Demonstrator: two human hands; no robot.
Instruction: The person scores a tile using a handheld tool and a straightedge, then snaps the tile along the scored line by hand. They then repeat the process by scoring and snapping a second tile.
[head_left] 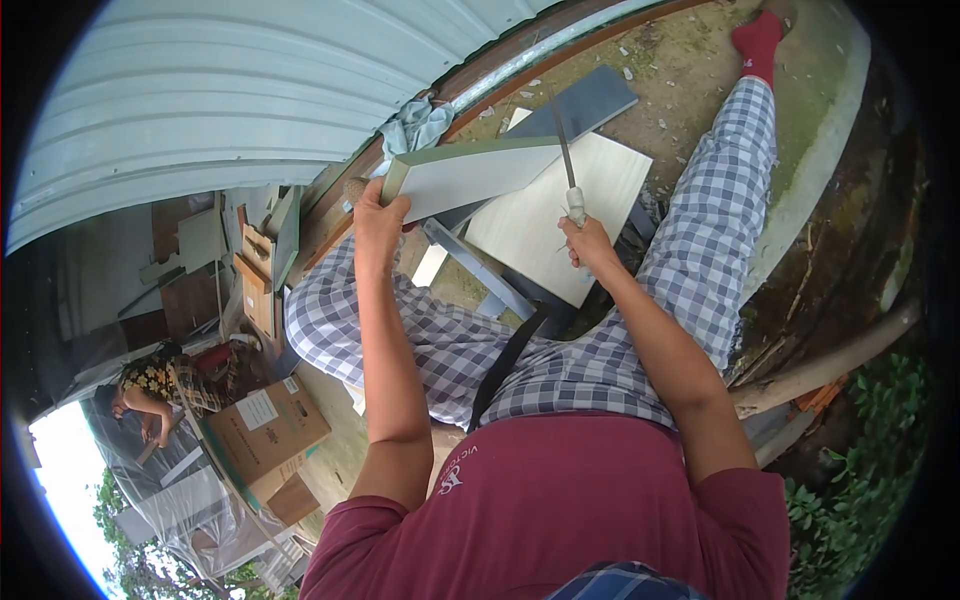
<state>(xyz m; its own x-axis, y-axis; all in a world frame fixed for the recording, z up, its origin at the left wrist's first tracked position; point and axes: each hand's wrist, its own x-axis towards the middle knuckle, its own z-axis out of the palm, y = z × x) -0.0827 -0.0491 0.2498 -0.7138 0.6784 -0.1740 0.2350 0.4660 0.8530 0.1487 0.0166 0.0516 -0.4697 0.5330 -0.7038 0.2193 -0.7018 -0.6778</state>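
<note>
My left hand [378, 222] grips the near end of a pale green-edged board [470, 172] and holds it on edge above my knee. In my right hand [588, 243] is the taped handle of a long thin metal file [563, 145], whose blade lies against the board's far end. Both of my legs, in checked trousers [700, 250], stretch out over the ground.
A cream panel [560, 215] and a grey panel [590, 100] lie under my legs beside a grey strip [478, 270]. A corrugated metal wall [250, 90] stands at the left with a cloth [415, 125]. Another person [160, 385] crouches by cardboard boxes [265, 430]. Stacked wood pieces [262, 260] lean nearby.
</note>
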